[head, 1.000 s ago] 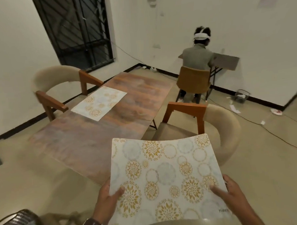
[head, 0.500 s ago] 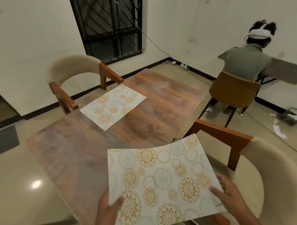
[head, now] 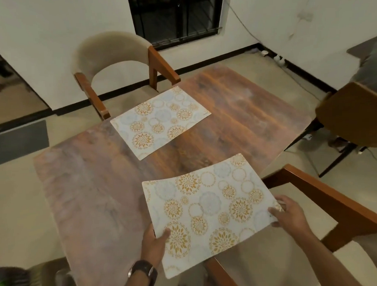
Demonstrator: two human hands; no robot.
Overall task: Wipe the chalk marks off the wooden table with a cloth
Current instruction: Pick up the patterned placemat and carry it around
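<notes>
The wooden table (head: pixel 242 111) fills the middle of the view, with pale chalky smears over its left half (head: pixel 86 189). A floral placemat (head: pixel 209 208) hangs above the table's near right edge. My left hand (head: pixel 153 244) pinches its near left edge, thumb on top. My right hand (head: pixel 289 214) grips its right corner. A second floral placemat (head: pixel 160 121) lies flat on the table's far side. No cloth is in view.
A beige chair with wooden arms (head: pixel 118 66) stands at the table's far side, another (head: pixel 326 204) at the near right under the held mat. A person (head: pixel 370 66) sits on a brown chair (head: pixel 353 115) at far right. A dark basket (head: pixel 11 284) is at bottom left.
My view has swung left and closer over the table. The held placemat has moved forward, from over the chair to over the table's near edge. Both hands keep their hold.
</notes>
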